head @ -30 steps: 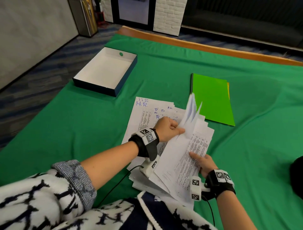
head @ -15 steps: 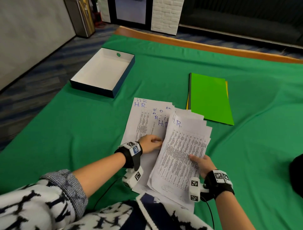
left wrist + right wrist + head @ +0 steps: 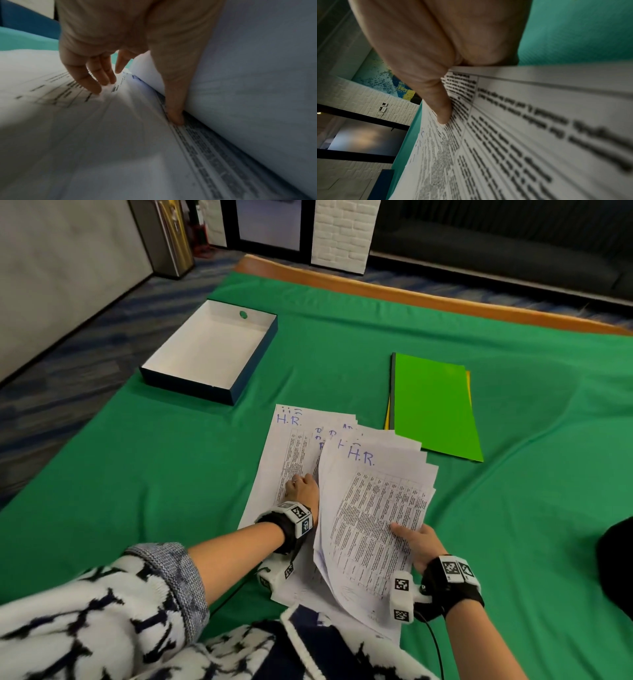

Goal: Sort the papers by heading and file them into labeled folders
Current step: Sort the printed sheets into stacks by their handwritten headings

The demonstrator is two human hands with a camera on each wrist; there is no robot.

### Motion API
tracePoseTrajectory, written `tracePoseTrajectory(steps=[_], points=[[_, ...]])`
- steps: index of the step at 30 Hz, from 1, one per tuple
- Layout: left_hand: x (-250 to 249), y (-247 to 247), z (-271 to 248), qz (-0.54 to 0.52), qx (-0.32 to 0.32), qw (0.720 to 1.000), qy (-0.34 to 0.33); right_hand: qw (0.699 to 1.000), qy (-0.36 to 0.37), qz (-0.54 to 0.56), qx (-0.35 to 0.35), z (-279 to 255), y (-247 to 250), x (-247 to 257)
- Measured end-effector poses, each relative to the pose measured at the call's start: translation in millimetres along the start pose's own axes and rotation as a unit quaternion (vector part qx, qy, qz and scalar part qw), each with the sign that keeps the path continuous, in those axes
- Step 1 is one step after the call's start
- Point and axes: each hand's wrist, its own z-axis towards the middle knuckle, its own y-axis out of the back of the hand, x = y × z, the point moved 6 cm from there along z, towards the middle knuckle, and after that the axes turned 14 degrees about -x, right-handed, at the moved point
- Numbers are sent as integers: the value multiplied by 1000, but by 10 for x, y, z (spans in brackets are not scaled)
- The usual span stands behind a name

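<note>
— Right, what have we got on the tabletop (image 3: 171, 474)?

— Smooth green cloth across it, with a wooden edge at the far side. Near the front, a loose fan of thin white papers (image 3: 298, 453), printed in dense columns, "H.R." handwritten in blue at their top corners.

— And the hands?

— The right hand (image 3: 416, 546) pinches a raised bundle of sheets (image 3: 373, 508) at its lower right edge, thumb (image 3: 443, 112) flat on the print, the other fingers hidden beneath. That bundle curves up off the flat pile.

— The left?

— The left hand (image 3: 303, 491) is tucked in beside the lifted bundle. Its fingers are fairly straight, fingertips (image 3: 96, 88) resting on the flat sheets, thumb (image 3: 176, 117) down in the crease where the bundle rises. It presses; it grips nothing.

— Folders?

— A glossy bright green folder (image 3: 435, 405) lies flat just beyond the papers, to the right, a yellow one (image 3: 387, 419) peeking out from underneath.

— Anything else?

— A shallow rectangular box (image 3: 212, 354), dark blue outside and white inside, with a round hole in its far wall, sits well to the left.
</note>
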Motion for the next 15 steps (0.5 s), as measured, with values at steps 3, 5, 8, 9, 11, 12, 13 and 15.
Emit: tracePoseTrajectory(steps=[3,5,8,9,11,12,13,15], points=[[-28,14,2,-1,40,998,39,1000,-3,-5,-5,23,15,-12],[-24,31,-23,-40,58,995,69,1000,-2,-4,-2,19,10,-3],[-99,37,-69,-91,28,994,57,1000,-1,1,4,9,0,6],[-92,38,-89,-111,7,992,59,1000,0,0,4,9,1,4],[-106,30,-138,-145,7,988,56,1000,2,-7,0,31,8,-8],[-120,14,-151,-149,21,988,44,1000,3,-10,1,38,8,-11],[-140,2,-184,-161,41,986,31,1000,3,-12,1,45,10,-13],[-155,-31,-203,-116,61,991,-29,1000,3,-15,4,33,4,-6]])
